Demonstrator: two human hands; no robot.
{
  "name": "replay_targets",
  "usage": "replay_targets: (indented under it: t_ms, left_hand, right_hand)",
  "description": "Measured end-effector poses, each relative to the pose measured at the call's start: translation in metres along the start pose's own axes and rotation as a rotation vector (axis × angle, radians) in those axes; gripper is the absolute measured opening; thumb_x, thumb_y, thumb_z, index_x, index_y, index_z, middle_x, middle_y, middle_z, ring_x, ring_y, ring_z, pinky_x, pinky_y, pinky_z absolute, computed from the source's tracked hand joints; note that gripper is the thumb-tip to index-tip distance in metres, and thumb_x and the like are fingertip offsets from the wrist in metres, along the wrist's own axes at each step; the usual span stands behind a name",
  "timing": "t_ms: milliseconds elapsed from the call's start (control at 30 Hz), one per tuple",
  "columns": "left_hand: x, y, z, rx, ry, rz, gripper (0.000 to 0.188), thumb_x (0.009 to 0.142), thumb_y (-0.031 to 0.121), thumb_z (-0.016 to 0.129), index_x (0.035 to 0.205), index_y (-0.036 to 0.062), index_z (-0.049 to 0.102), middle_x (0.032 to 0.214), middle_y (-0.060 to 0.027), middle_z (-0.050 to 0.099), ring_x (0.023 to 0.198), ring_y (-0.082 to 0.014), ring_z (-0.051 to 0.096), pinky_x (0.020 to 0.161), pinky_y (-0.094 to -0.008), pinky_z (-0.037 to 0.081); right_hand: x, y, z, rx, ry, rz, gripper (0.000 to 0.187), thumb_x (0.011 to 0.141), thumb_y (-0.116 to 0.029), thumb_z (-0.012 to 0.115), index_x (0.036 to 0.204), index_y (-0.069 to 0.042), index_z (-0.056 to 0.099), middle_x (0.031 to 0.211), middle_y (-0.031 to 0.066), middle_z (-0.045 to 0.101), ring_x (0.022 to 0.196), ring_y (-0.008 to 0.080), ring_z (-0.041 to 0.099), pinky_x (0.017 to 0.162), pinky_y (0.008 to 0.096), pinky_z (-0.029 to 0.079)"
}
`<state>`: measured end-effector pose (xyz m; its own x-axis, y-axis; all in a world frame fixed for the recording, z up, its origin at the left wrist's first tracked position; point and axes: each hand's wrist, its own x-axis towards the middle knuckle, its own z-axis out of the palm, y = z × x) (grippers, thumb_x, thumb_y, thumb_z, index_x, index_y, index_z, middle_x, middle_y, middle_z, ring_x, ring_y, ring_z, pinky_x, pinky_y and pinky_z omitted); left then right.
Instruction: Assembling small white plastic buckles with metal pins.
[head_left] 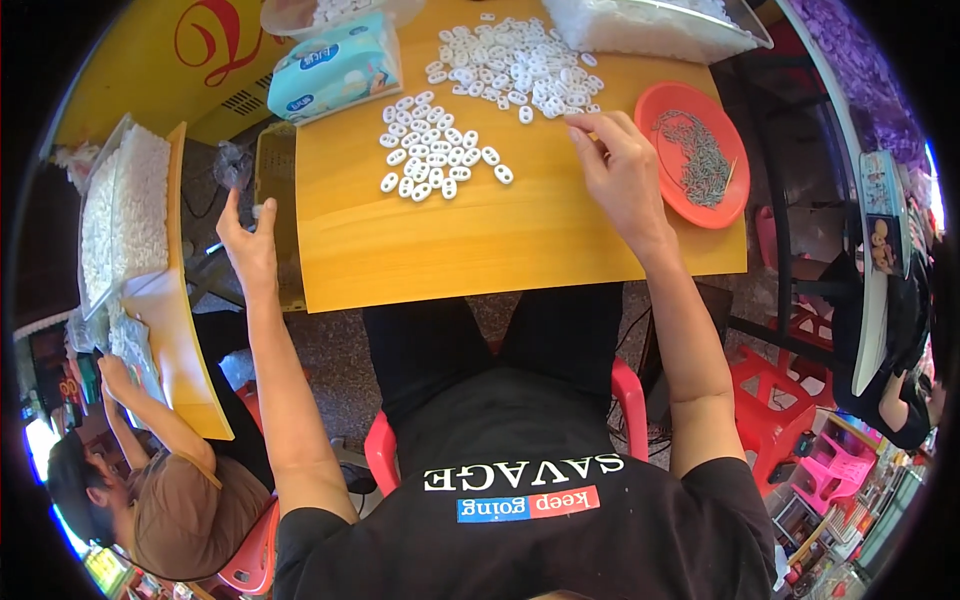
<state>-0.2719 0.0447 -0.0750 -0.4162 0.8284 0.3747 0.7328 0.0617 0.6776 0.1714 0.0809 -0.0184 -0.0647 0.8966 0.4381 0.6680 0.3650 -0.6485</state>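
Past the left edge of the table [450,250], my left hand [250,245] is raised, its thumb and index finger apart. A small pale thing [257,212] shows beside the thumb; whether the hand touches it I cannot tell. My right hand [622,170] hovers over the right side of the table, thumb and index tips close together. Anything between those tips is too small to make out. Just beyond it spreads a large heap of white oval plastic pieces with two holes [530,65]. A smaller group of the same pieces [430,145] lies left of centre. Beside my right hand, an orange-red bowl [655,195] holds small grey metal pins.
A tissue pack [335,65] stands at the back left, a clear tub of white pieces [660,25] at the back right. Beyond the left edge are a yellow crate [287,165] and another loaded tub [125,205]. A person [190,490] works at the lower left.
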Motion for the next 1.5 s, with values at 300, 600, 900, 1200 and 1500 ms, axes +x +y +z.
replay_targets:
  t_ms: [300, 600, 900, 1200, 1500]
  left_hand:
    - [-0.041, 0.098, 0.014, -0.133, 0.036, 0.155, 0.042, 0.092, 0.010, 0.063, 0.133, 0.0053, 0.052, 0.135, -0.0137, 0.047, 0.124, -0.0261, 0.047, 0.101, -0.0401, 0.042]
    - [-0.086, 0.175, 0.026, -0.277, -0.108, 0.283, 0.036, 0.086, 0.001, 0.065, 0.122, 0.0024, 0.059, 0.130, -0.0155, 0.053, 0.120, -0.0301, 0.051, 0.103, -0.0383, 0.040]
    - [-0.102, 0.198, 0.049, -0.523, -0.265, 0.258, 0.030, 0.087, -0.005, 0.061, 0.116, 0.0010, 0.061, 0.120, -0.0147, 0.055, 0.105, -0.0237, 0.057, 0.085, -0.0306, 0.049]
    - [-0.111, 0.226, 0.077, -1.006, -0.653, -0.310, 0.020, 0.098, 0.009, 0.056, 0.115, -0.0022, 0.059, 0.099, -0.0076, 0.064, 0.082, -0.0112, 0.060, 0.076, -0.0247, 0.050]
    - [-0.117, 0.233, 0.094, -1.124, -0.775, -0.473, 0.014, 0.095, 0.009, 0.062, 0.103, -0.0014, 0.059, 0.086, -0.0063, 0.064, 0.074, -0.0114, 0.063, 0.068, -0.0244, 0.052]
  right_hand:
    - [0.030, -0.004, 0.040, -0.286, 0.001, -0.276, 0.009, 0.083, -0.015, 0.069, 0.090, -0.011, 0.073, 0.086, 0.0077, 0.061, 0.083, 0.0271, 0.063, 0.066, 0.0373, 0.052]
    - [0.022, -0.009, 0.038, -0.386, -0.125, -0.405, 0.007, 0.079, -0.018, 0.074, 0.083, -0.013, 0.071, 0.090, 0.0012, 0.060, 0.082, 0.0216, 0.060, 0.067, 0.0344, 0.052]
    - [0.004, -0.001, 0.031, -0.355, -0.158, -0.503, 0.012, 0.080, -0.008, 0.069, 0.091, -0.006, 0.066, 0.082, 0.0072, 0.064, 0.078, 0.0260, 0.060, 0.066, 0.0362, 0.052]
    - [-0.027, -0.030, 0.008, 0.624, -0.186, 0.283, 0.027, 0.089, -0.004, 0.066, 0.115, 0.001, 0.060, 0.087, 0.0042, 0.066, 0.075, 0.0077, 0.061, 0.069, 0.0215, 0.050]
    - [-0.042, -0.029, -0.019, 0.524, -0.253, 0.076, 0.036, 0.087, 0.003, 0.065, 0.122, 0.000, 0.056, 0.087, 0.0039, 0.063, 0.078, 0.0095, 0.062, 0.072, 0.0247, 0.053]
